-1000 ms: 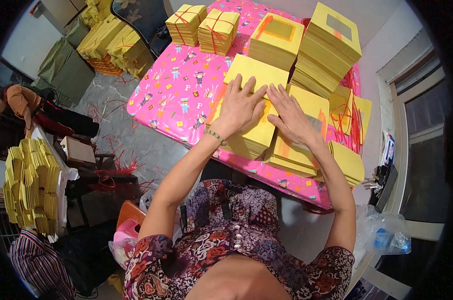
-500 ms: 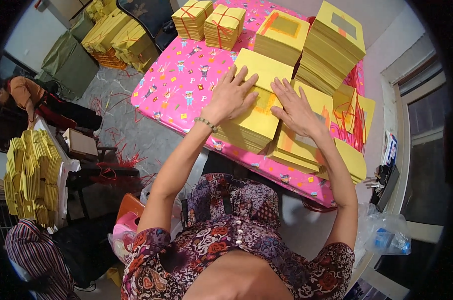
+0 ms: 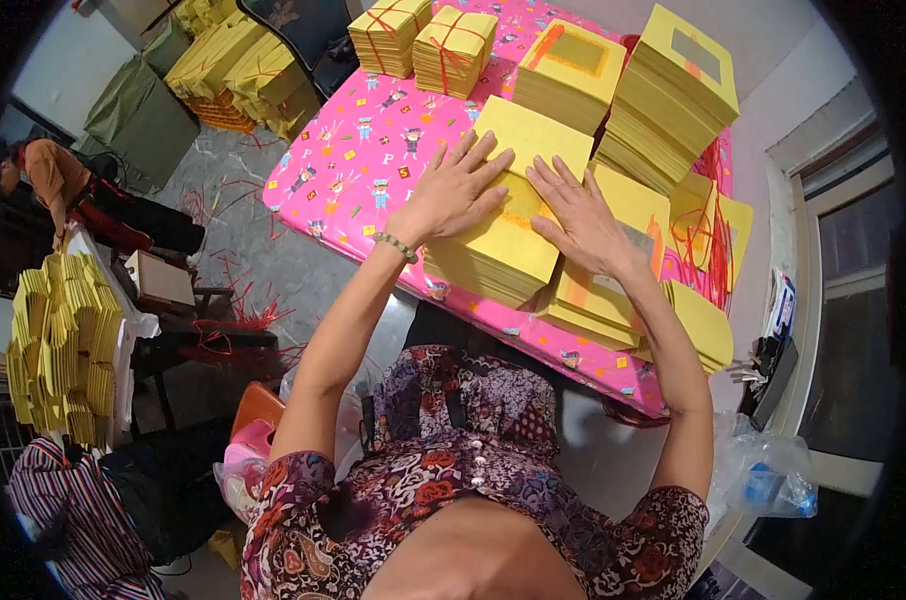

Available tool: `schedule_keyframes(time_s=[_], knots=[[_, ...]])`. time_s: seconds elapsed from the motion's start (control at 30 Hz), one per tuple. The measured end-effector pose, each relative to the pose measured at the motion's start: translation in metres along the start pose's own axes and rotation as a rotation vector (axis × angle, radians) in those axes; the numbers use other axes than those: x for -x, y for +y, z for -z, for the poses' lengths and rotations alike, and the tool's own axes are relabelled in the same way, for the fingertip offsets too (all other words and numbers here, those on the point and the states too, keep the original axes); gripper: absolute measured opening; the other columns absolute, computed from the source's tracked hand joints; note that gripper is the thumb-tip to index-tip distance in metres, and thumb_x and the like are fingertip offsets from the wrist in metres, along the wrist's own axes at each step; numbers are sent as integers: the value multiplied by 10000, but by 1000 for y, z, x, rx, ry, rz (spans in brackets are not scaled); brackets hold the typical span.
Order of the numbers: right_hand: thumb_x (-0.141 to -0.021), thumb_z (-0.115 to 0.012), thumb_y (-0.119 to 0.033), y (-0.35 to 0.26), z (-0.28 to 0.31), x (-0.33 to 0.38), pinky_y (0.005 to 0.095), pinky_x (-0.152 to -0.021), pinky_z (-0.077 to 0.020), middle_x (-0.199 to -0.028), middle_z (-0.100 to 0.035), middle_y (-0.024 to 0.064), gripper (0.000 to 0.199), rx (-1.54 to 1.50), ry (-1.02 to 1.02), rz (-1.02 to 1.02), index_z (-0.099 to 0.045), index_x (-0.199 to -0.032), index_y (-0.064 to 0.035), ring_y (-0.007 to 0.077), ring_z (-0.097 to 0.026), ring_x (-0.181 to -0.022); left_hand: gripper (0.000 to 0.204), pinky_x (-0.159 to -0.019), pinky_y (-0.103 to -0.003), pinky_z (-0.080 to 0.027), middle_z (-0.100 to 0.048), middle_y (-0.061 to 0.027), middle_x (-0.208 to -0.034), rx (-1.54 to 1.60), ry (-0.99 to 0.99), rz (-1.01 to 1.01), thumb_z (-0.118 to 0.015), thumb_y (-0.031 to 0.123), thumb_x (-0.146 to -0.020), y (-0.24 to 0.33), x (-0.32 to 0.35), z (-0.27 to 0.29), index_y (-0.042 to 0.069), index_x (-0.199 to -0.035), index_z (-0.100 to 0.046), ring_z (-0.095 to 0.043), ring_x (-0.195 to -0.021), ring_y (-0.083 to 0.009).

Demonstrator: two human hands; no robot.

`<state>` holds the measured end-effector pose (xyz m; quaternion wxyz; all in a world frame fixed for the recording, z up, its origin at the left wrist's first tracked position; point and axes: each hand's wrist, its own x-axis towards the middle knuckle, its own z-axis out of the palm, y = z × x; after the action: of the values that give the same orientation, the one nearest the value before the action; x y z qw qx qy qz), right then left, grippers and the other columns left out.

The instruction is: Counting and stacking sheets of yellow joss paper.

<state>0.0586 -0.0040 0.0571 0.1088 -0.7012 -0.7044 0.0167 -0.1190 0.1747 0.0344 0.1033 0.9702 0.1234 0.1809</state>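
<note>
My left hand (image 3: 458,196) and right hand (image 3: 585,222) have slid toward the left side of the paper stack (image 3: 505,242), grips spread flat, so uneven pressure could skew it.

Grey marbled floor (image 3: 238,160), pale wall (image 3: 761,205) on the right. Counter (image 3: 573,354) under glossy pink cartoon-print cover (image 3: 323,165). Dark chair (image 3: 291,30) just beside counter's far-left edge. Right-side window (image 3: 858,340): light frame, dark panes.

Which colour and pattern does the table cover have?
The table cover is bright pink with small multicoloured cartoon figures; the head view shows it best.
</note>
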Motion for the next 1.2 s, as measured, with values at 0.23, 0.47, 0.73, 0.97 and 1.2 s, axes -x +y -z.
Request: schedule_keyframes(time_s=[0.23, 0.47, 0.73, 0.97, 1.2], knots=[[-1012, -350, -558, -7, 12, -5, 559, -1214, -87, -1620, -242, 72, 692, 99, -50, -34, -266, -1554, -136, 289, -171, -1505, 560, -1197, -537, -174, -245, -146, -1609, -3, -76, 49, -400, 443, -1033, 3, 0, 4, 209, -1538, -339, -157, -1501, -362], [-1025, -345, -521, -7, 2, -3, 567, -1210, -90, -1626, -226, 70, 653, 10, 7, -41, -272, -1553, -144, 290, -175, -1504, 579, -1198, -485, -215, -312, -217, -1560, 96, 27, -29, -399, 450, -1022, -5, 0, -5, 120, -1498, -399, -214, -1467, -425], [-1001, -508, -355, 9, -3, -6, 586, -1192, -131, -1549, -387, 112, 553, -112, 115, -35, -397, -1493, -128, 308, -291, -1465, 526, -1181, -428, -262, -410, -221, -1508, 631, 36, 56, -384, 383, -1055, -18, -5, 6, 46, -1453, -453, -299, -1450, -365], [-917, -671, -295, 13, 9, -19, 434, -929, -509, -1260, -614, 130, 404, -192, 301, -101, -607, -1240, -61, 306, -617, -1120, 461, -985, -361, -470, -672, -173, -1213, 819, 289, 238, -448, 331, -1042, -22, -10, 14, 3, -1342, -569, -628, -1154, -239], [-922, -663, -221, 21, -3, -27, 351, -724, -564, -958, -715, 73, 194, 149, 603, 178, -690, -1031, -63, 249, -695, -823, 665, -872, -416, -522, -717, -178, -988, 618, 285, 575, -566, 532, -920, -16, -22, 26, -21, -1290, -582, -698, -933, -309]])
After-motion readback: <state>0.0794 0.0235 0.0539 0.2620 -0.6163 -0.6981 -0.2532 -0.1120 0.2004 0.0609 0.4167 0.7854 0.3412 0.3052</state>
